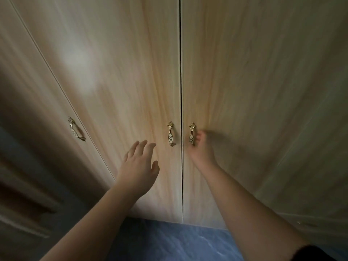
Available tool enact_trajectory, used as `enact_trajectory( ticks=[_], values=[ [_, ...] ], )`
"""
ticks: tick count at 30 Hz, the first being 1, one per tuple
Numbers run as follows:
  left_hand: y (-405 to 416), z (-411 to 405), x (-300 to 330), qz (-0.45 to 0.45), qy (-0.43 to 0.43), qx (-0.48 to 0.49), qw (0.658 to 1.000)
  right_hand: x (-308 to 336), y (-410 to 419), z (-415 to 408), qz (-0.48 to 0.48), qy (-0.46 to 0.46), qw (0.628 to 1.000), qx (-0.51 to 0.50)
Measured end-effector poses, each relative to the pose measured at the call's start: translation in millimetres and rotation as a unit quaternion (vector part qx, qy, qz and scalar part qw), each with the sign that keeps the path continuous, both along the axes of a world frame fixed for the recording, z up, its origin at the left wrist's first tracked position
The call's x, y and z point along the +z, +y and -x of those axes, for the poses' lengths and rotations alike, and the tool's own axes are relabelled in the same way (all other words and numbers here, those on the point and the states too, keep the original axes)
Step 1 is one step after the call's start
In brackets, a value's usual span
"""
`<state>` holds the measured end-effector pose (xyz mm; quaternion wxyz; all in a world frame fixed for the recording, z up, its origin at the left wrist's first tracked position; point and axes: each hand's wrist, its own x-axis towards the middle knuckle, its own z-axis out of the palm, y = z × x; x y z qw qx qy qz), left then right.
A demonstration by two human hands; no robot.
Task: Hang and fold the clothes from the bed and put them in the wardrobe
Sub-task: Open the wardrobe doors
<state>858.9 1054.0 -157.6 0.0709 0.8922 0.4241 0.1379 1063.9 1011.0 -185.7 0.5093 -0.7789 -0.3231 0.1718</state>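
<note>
**Both hands at the closed wardrobe doors**

Head view: the wardrobe [131,72] stands shut. The right hand [200,146] curls its fingers round the right door's handle [191,136]. The left hand [139,162] hovers spread and empty, just short of the left door's handle [171,134] — no clothes in sight. Blue floor [169,242] below.

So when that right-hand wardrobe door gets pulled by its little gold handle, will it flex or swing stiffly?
Probably stiffly: the right door looks like a flat, rigid wood-grain panel. It is tall, so likely heavy-ish. The small handle, which the right hand grips, looks glossy, so it may be a bit slippery.
</note>
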Motion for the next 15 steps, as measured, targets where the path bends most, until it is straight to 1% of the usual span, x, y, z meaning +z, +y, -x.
enact_trajectory(
  ticks=[2, 4, 7, 12, 15],
  values=[
    [12, 0, -7, 0.022, 0.009, 0.0, 1.0, -9, 22, -4, 0.003, 0.006, 0.999, -0.035],
    [21, 1, -11, 0.038, 0.011, 0.002, 0.999, -19, 35, -2, -0.015, 0.003, 0.998, -0.056],
    [29, 3, -12, 0.041, 0.005, -0.007, 0.999, -26, 38, 6, -0.037, 0.009, 0.998, -0.041],
    [15, 17, -7, 0.036, -0.012, -0.04, 0.998, -34, 13, 25, -0.015, 0.006, 0.999, -0.04],
    [2, 30, -2, 0.029, -0.027, -0.077, 0.996, -33, -26, 53, -0.001, 0.019, 0.998, -0.057]
  ],
)
